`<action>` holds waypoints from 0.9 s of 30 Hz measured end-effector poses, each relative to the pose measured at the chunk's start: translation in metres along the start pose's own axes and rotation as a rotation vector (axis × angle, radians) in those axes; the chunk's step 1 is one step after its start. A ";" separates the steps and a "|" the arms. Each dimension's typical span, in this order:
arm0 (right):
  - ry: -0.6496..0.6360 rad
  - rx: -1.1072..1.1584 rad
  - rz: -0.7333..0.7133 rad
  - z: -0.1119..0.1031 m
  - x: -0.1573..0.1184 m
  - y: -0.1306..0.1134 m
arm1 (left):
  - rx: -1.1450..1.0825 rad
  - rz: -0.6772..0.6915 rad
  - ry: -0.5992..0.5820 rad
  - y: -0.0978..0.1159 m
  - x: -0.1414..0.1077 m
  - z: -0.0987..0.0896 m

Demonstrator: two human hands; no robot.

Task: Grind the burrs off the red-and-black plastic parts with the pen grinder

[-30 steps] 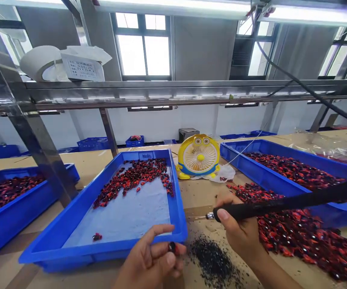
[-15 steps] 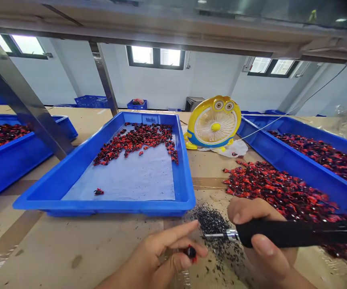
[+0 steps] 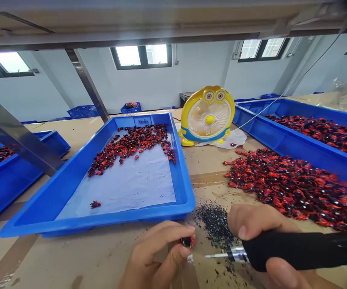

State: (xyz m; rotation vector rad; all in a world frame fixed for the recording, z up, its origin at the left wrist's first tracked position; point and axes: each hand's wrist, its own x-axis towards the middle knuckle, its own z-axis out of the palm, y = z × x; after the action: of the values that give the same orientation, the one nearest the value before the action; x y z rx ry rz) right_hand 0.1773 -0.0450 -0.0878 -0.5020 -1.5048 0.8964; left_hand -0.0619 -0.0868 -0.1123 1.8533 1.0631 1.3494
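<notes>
Between the thumb and fingertips of my left hand (image 3: 161, 255) is a small red-and-black plastic piece (image 3: 186, 241). Its exact kind is too small to tell. My right hand (image 3: 266, 230) is wrapped round a handpiece (image 3: 294, 249) with a thick black grip, a silver collar and a thin metal bit. That bit points left toward the piece, with a gap between them. Black shavings (image 3: 214, 222) lie on the table just beyond the bit. A heap of similar red-and-black pieces (image 3: 284, 184) spreads out past my right hand.
A blue tray (image 3: 101, 222) lined with white sheet holds many pieces. More blue trays stand at the left (image 3: 11, 180) and right (image 3: 294, 140). A yellow character-shaped fan (image 3: 209, 116) stands behind. Metal posts (image 3: 19, 132) rise at left, and a shelf (image 3: 161, 24) hangs overhead.
My left fingers have closed in around the small piece, the index finger no longer stretched out. The handpiece sits slightly lower, its bit still apart from the piece. The camera view has shifted.
</notes>
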 end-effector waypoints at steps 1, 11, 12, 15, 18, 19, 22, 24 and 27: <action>-0.022 -0.034 0.012 -0.001 0.000 -0.003 | 0.009 0.004 0.042 0.000 -0.003 0.001; -0.150 -0.317 -0.046 0.003 0.002 -0.003 | 0.141 0.029 0.140 0.004 -0.021 0.000; -0.145 -0.318 -0.062 0.004 0.002 -0.002 | 0.138 0.036 0.139 0.004 -0.021 0.001; -0.145 -0.286 -0.076 0.007 0.001 -0.002 | 0.123 -0.001 0.115 0.005 -0.022 0.003; -0.154 -0.259 -0.057 0.009 0.004 -0.003 | 0.083 -0.060 0.087 0.006 -0.022 0.005; -0.152 -0.256 -0.052 0.009 0.005 -0.003 | 0.071 -0.078 0.099 0.005 -0.022 0.007; -0.146 -0.258 -0.064 0.009 0.009 -0.006 | 0.050 -0.113 0.172 0.003 -0.022 0.011; -0.172 -0.275 -0.064 0.010 0.010 -0.008 | 0.046 -0.120 0.182 0.000 -0.021 0.013; -0.158 -0.319 -0.007 0.012 0.006 -0.009 | 0.054 -0.094 0.120 -0.003 -0.020 0.010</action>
State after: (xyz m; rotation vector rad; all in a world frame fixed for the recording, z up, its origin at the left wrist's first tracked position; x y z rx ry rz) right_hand 0.1663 -0.0485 -0.0764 -0.6684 -1.8060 0.7060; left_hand -0.0567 -0.1032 -0.1269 1.7556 1.2431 1.4042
